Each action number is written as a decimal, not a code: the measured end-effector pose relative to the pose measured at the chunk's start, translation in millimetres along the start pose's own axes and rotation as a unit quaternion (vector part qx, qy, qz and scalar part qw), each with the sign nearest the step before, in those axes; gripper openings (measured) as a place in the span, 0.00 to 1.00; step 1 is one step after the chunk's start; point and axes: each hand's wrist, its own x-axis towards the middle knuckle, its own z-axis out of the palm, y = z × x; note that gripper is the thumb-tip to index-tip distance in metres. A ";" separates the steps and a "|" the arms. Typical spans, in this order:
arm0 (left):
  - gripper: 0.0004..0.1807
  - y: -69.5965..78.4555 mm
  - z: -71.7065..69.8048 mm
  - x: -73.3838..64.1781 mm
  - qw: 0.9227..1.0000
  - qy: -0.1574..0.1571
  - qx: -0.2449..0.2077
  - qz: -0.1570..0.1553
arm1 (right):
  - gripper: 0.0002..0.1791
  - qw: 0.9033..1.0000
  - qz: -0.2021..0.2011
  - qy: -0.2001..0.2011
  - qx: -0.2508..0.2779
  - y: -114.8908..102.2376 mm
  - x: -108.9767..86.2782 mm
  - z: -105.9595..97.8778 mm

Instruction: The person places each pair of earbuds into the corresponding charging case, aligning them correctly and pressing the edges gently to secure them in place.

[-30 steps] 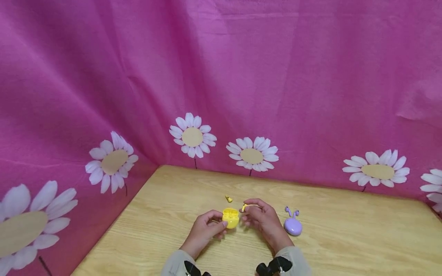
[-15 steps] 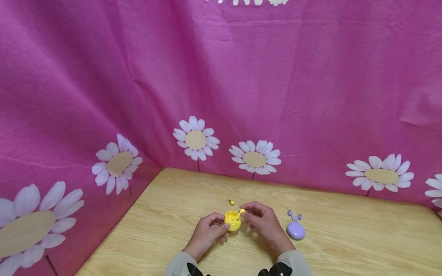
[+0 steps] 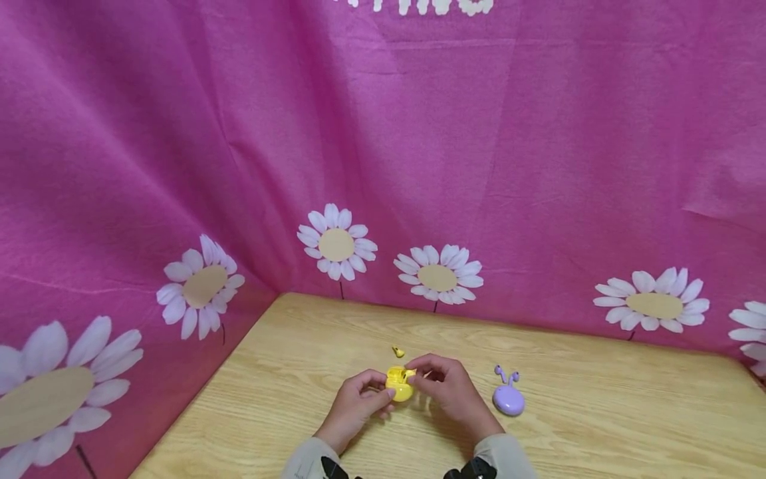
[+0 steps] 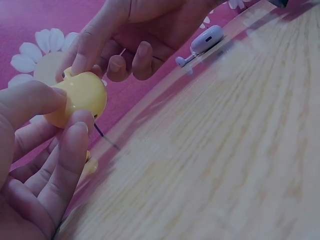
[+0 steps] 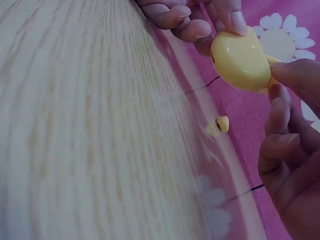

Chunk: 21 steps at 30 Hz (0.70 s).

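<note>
My left hand (image 3: pixel 358 404) grips a yellow earbud case (image 3: pixel 399 391) from its left side, thumb on the front, above the table. The lid of the case stands raised. At the right part of the case opening, my right hand (image 3: pixel 450 389) pinches a yellow earbud (image 3: pixel 410 374) between thumb and index finger, its stem end hidden inside the case. In the right wrist view, the case (image 5: pixel 242 60) shows its rounded base with the right thumb at its rim. A second yellow earbud (image 3: pixel 397 352) lies on the table behind the case.
A round purple earbud case (image 3: pixel 509 400) rests on the wooden table (image 3: pixel 598 412) to the right of my right hand. Two purple earbuds (image 3: pixel 506 374) lie just behind it. A pink cloth (image 3: pixel 538 166) with daisies hangs along the table's back and left edges.
My right hand has brought the pinched yellow earbud leftward to the case and lowered it into the opening. The left hand keeps its hold on the case. The view has tilted slightly.
</note>
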 end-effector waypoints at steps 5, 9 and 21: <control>0.15 -0.6 -1.0 0.8 1.000 0.003 0.004 -0.005 | 0.10 1.000 0.007 0.001 -0.014 -8.5 -2.1 2.0; 0.15 0.5 -2.6 1.7 1.000 0.013 0.012 -0.011 | 0.10 0.999 0.028 0.003 -0.026 -3.1 0.6 4.1; 0.15 -1.3 -3.5 2.7 1.000 0.011 -0.007 -0.014 | 0.09 0.998 0.034 0.022 -0.052 -4.4 0.1 6.3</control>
